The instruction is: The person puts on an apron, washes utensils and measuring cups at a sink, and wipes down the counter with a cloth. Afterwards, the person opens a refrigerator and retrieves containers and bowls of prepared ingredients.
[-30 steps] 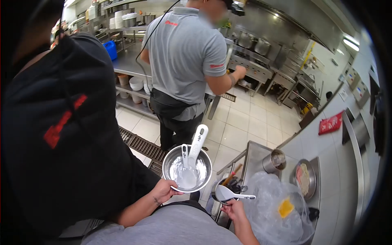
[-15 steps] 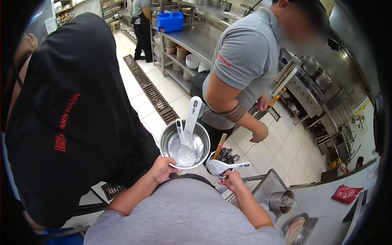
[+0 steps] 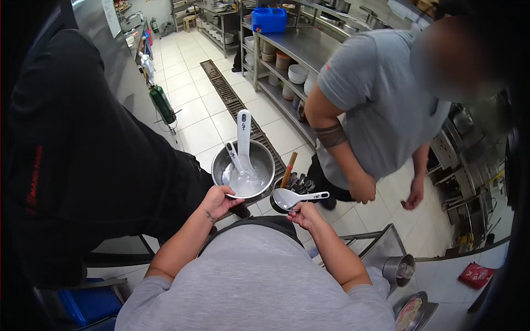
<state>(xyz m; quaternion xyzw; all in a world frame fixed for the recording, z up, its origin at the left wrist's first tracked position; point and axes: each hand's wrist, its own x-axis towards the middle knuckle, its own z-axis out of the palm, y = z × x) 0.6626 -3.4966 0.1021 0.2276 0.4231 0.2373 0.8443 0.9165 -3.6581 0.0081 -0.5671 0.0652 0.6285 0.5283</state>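
Observation:
My left hand (image 3: 223, 202) grips the rim of a round steel bowl (image 3: 217, 179). Inside it stand a large white ladle (image 3: 244, 129) and a smaller white spoon (image 3: 233, 154), their heads in clear liquid or ice. My right hand (image 3: 302, 214) is closed on the near side of a small dark-rimmed container (image 3: 274, 199). A white spoon (image 3: 291, 198) lies across its top. Wooden sticks (image 3: 288, 171) and several dark spoons or forks (image 3: 301, 183) poke up from it. My right fingertips are partly hidden under the spoon.
A person in a grey shirt (image 3: 364, 83) stands ahead right; another in black (image 3: 72, 149) is close on my left. A floor drain (image 3: 226, 88) runs ahead beside a steel table (image 3: 301, 47) with a blue jerrycan (image 3: 269, 20). A steel pot (image 3: 393, 270) is at lower right.
My view has turned, and the kitchen has shifted right. The person in grey has lowered an arm and leans closer. The person in black sits farther left in view. Both my hands keep their holds.

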